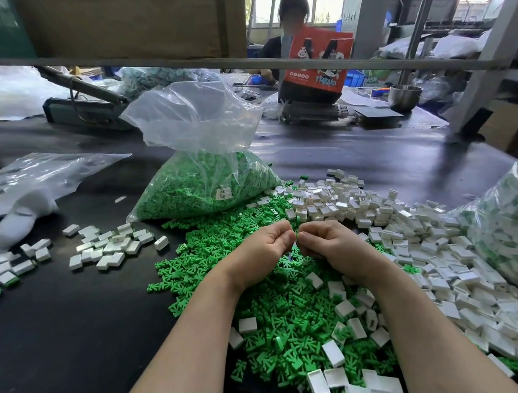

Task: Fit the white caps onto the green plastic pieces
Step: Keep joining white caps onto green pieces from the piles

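Both hands, the left hand and right hand, curl together over the green pieces, contents hidden; I'd square cap to piece before pressing.

Parts heaped on the surface

Loose plastic pieces lie centre; caps heap to their right; a filled bag stands behind; assembled units lie left.

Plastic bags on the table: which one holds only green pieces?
The upright clear bag behind the hands, mouth open. The flat bag at left shows no green; the right-edge bag is mostly white.
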`<state>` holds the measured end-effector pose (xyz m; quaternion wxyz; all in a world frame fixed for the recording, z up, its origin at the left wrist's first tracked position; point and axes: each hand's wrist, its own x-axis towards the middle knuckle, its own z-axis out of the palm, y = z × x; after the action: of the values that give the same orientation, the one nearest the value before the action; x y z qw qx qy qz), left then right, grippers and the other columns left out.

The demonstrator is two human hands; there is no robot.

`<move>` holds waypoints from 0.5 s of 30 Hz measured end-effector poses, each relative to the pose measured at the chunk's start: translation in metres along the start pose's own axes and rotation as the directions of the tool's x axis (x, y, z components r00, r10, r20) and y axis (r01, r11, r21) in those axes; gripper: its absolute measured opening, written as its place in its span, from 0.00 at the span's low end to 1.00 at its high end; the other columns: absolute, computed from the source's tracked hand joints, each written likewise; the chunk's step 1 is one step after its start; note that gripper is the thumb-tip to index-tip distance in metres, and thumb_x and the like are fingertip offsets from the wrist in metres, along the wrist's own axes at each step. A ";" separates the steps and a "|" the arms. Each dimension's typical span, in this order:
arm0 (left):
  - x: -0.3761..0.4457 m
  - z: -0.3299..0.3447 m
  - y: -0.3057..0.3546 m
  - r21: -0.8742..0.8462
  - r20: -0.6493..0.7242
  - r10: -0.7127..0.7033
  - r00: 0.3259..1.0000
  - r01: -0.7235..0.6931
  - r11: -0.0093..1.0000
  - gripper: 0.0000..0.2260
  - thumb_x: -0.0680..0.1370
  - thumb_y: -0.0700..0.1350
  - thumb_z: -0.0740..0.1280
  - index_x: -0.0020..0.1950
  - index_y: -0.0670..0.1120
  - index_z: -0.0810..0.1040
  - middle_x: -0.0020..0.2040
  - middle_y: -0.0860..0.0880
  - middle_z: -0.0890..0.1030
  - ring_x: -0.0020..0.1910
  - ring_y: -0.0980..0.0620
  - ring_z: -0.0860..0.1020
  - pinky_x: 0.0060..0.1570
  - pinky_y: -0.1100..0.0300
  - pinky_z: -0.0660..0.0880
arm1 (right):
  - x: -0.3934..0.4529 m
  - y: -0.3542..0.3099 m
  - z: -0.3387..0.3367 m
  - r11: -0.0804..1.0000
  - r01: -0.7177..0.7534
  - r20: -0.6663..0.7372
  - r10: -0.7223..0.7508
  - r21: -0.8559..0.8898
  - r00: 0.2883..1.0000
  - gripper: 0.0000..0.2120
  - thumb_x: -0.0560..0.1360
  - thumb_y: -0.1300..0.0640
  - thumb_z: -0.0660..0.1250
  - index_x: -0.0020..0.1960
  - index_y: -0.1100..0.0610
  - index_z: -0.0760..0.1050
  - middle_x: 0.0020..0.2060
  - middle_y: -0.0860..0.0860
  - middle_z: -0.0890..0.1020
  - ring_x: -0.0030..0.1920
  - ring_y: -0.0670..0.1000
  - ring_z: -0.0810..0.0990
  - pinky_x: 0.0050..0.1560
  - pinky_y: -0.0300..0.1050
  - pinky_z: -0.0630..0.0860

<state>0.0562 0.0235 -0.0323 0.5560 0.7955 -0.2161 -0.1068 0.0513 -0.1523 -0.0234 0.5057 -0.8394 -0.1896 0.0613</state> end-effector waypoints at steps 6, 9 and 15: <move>0.000 -0.001 -0.001 0.059 0.002 0.004 1.000 -0.004 0.998 0.10 0.83 0.45 0.59 0.42 0.48 0.70 0.39 0.50 0.69 0.41 0.53 0.67 0.45 0.53 0.67 | 0.000 0.003 0.000 0.996 0.005 0.000 -0.005 -0.088 1.000 0.14 0.82 0.57 0.62 0.37 0.53 0.74 0.32 0.50 0.73 0.36 0.51 0.68 0.41 0.50 0.66; 0.000 -0.001 0.000 0.104 0.002 0.000 1.000 0.000 0.995 0.10 0.84 0.44 0.59 0.43 0.45 0.70 0.38 0.50 0.69 0.39 0.55 0.67 0.43 0.55 0.67 | 0.000 0.003 -0.001 0.993 0.002 0.007 -0.001 -0.116 1.000 0.12 0.81 0.56 0.63 0.39 0.56 0.75 0.34 0.52 0.74 0.36 0.51 0.69 0.41 0.49 0.66; 0.001 -0.001 0.000 0.246 0.012 -0.034 0.999 0.030 0.969 0.08 0.83 0.45 0.60 0.48 0.43 0.73 0.41 0.45 0.75 0.41 0.52 0.71 0.45 0.53 0.70 | -0.002 0.001 0.000 0.985 -0.015 0.048 0.023 -0.172 0.999 0.12 0.82 0.56 0.63 0.40 0.55 0.76 0.31 0.48 0.73 0.33 0.47 0.69 0.38 0.45 0.67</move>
<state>0.0577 0.0233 -0.0318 0.4496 0.8608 -0.2191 -0.0946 0.0499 -0.1532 -0.0241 0.4259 -0.8799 -0.1987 0.0705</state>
